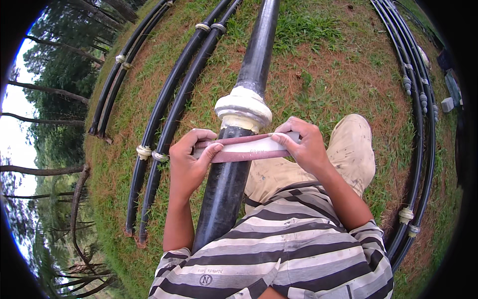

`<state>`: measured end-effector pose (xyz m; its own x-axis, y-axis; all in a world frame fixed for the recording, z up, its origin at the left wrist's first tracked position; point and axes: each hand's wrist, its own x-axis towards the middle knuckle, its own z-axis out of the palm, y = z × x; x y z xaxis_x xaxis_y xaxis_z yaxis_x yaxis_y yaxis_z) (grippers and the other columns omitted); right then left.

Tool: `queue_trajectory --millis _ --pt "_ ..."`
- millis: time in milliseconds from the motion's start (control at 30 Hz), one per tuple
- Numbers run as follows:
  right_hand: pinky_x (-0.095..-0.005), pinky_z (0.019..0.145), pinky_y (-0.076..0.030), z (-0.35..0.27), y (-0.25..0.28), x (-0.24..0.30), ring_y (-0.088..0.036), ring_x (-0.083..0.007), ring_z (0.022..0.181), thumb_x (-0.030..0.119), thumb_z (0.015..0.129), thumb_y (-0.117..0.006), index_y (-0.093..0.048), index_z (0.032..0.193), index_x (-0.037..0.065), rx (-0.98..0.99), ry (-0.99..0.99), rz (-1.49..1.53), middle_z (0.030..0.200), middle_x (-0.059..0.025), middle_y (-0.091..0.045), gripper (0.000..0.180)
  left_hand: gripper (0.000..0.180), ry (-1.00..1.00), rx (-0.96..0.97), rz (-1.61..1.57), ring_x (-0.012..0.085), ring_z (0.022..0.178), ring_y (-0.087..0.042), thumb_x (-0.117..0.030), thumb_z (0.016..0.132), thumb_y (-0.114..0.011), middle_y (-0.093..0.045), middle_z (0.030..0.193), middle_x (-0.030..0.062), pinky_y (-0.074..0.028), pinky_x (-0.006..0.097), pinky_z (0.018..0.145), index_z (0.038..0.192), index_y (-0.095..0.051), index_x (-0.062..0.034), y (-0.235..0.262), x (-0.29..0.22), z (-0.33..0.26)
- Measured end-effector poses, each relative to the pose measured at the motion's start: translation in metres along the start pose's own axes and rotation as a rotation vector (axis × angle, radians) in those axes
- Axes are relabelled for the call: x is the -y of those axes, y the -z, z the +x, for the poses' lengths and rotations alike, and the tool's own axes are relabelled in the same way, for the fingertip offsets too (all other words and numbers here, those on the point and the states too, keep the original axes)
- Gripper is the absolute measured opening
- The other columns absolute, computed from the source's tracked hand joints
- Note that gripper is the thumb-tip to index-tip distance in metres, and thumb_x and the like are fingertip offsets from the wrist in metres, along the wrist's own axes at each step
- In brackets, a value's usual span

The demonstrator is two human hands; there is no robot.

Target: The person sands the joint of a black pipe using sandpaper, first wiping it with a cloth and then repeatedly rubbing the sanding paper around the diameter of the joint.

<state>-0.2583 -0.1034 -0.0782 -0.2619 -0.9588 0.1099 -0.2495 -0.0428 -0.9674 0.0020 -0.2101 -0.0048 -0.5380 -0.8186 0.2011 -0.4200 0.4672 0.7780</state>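
Note:
A strip of sandpaper, whitish on the back and dull red along its folded edges, is stretched across a thick black pipe. My left hand pinches one end, thumb on top and fingers curled behind. At the other end my right hand grips it the same way. Just beyond the strip, a bulging cream-white collar rings the pipe, with smeared white material at its edges. The near end of the pipe passes under my striped shirt. Whether the strip presses on the pipe cannot be made out.
Black pipes with cream collars lie in pairs on the grass at left; a bundle of several more pipes runs along the right. My bent knee is right of the pipe. Trees stand at far left. A white box sits at far right.

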Motion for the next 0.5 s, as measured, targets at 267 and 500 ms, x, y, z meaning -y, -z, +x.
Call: queue_trajectory --millis 267,500 --pt "-0.0317 0.067 -0.048 -0.007 -0.007 -0.002 -0.058 -0.0117 0.069 0.026 0.103 -0.071 -0.075 0.097 -0.001 -0.049 -0.031 0.106 0.072 -0.0053 -0.065 0.028 0.014 0.159 -0.087 -0.088 0.0081 0.072 -0.060 -0.009 0.095 -0.078 -0.070 0.078 0.0042 -0.047 0.026 0.065 0.092 -0.074 0.0039 0.001 0.004 0.001" --pt "-0.0303 0.059 -0.039 -0.006 -0.003 -0.021 -0.048 -0.0064 0.064 0.029 0.107 -0.067 -0.073 0.093 -0.001 -0.039 -0.200 0.200 0.068 0.0009 -0.060 0.033 0.020 0.143 -0.114 -0.044 0.0060 0.070 -0.054 -0.013 0.100 -0.075 -0.065 0.072 0.0004 -0.042 0.025 0.062 0.091 -0.073 0.0039 0.000 0.017 0.000"
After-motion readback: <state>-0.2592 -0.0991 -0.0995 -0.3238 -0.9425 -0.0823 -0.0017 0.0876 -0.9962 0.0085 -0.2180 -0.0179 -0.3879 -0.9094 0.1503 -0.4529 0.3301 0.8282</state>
